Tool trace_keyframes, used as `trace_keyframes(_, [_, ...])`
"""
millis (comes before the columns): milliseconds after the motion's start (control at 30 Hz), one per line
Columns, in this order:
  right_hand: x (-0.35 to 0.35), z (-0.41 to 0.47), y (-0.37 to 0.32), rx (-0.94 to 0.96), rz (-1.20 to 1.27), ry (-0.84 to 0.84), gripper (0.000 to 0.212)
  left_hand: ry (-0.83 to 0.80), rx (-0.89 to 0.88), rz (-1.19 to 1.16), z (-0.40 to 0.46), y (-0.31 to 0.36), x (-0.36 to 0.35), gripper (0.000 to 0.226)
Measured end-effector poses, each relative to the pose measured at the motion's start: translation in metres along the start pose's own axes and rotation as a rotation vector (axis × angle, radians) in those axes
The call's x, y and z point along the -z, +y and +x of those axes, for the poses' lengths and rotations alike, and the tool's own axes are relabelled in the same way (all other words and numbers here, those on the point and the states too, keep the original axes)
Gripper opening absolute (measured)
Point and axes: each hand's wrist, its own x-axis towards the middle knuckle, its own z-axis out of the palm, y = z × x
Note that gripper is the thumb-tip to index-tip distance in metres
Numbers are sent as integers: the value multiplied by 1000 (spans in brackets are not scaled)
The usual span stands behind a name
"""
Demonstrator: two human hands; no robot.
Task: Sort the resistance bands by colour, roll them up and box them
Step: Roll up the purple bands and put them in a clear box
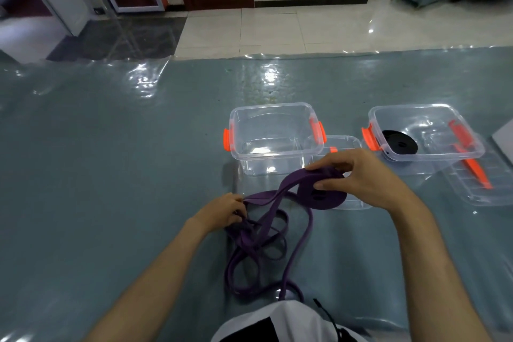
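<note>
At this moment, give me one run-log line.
step: rolling purple band | right hand: holds roll | left hand: feeds strap | near box: empty | far box: black roll

Grey-blue mat over tiled floor

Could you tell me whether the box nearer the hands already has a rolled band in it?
No, the left box holds nothing; the black roll lies in the right box.

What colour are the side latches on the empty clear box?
Orange, seen in the head view: the latches sit on both ends of the empty clear box.
</note>
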Motion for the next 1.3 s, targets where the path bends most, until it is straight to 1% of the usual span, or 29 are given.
trace_keyframes(100, [2, -3, -1, -25, -62, 5, 39, 144, 32, -256, -11, -1, 0, 16])
trace_keyframes(200, [4, -8, -2, -31, -102, 31, 39, 302, 112, -503, -24, 1, 5, 15])
trace_keyframes(333, [1, -15, -7, -15, -131, 77, 38, 407, 186, -698, -39, 5, 12, 13])
trace_keyframes(400, [-3, -20, -10, -3, -129, 100, 38, 459, 258, -790, -44, 8, 12, 15])
trace_keyframes(467, [-4, -26, -12, 5, -107, 105, 38, 515, 339, -811, -47, 11, 10, 16])
trace_keyframes(600, [0, -42, -12, 6, -77, 98, 36, 599, 524, -715, -52, 14, 5, 15])
trace_keyframes(667, [2, -48, -12, 3, -62, 107, 35, 613, 566, -670, -54, 16, 3, 14])
trace_keyframes(733, [2, -53, -12, 3, -30, 130, 35, 590, 564, -629, -58, 19, 2, 16])
trace_keyframes(767, [2, -56, -12, 8, -9, 143, 36, 553, 554, -587, -61, 21, 2, 17])
trace_keyframes(833, [1, -59, -15, 25, 37, 171, 35, 425, 513, -440, -67, 22, 3, 21])
trace_keyframes(900, [-1, -60, -19, 49, 76, 209, 35, 272, 457, -305, -72, 27, 6, 36])
trace_keyframes(933, [-2, -59, -21, 63, 92, 228, 36, 219, 437, -261, -73, 31, 10, 46])
trace_keyframes(967, [-4, -59, -24, 78, 106, 241, 36, 202, 415, -243, -72, 39, 15, 52])
trace_keyframes(1000, [-6, -58, -27, 96, 116, 250, 37, 235, 380, -265, -71, 49, 22, 55])
trace_keyframes(1033, [-8, -57, -30, 114, 123, 256, 37, 313, 329, -335, -67, 61, 30, 52])
trace_keyframes(1100, [-13, -54, -35, 133, 142, 269, 39, 504, 169, -587, -60, 92, 52, 36])
trace_keyframes(1133, [-15, -53, -37, 139, 156, 273, 40, 560, 64, -713, -58, 109, 63, 30])
trace_keyframes(1200, [-17, -52, -39, 153, 185, 276, 41, 582, -125, -853, -55, 137, 84, 31])
trace_keyframes(1267, [-18, -51, -41, 168, 224, 280, 39, 517, -243, -920, -55, 158, 100, 35])
trace_keyframes(1300, [-18, -51, -42, 178, 242, 285, 39, 491, -272, -944, -55, 165, 105, 34])
